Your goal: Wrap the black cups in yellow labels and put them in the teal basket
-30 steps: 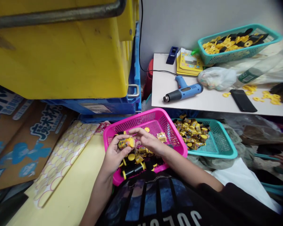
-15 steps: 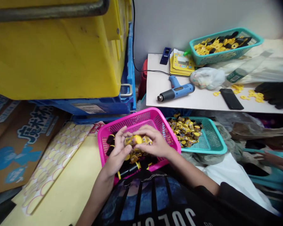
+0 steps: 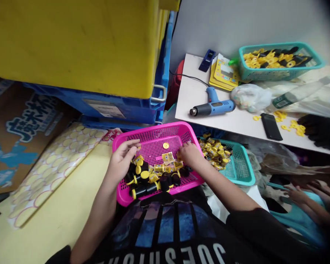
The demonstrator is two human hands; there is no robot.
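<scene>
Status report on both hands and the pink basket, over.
Left hand open over pink basket, left side. Right hand down among the yellow-and-black pieces, grip hidden. Teal basket close beside it.

A blue heat gun (image 3: 213, 107) lies near a phone (image 3: 270, 126), beside perhaps a bottle (image 3: 291, 96).
</scene>
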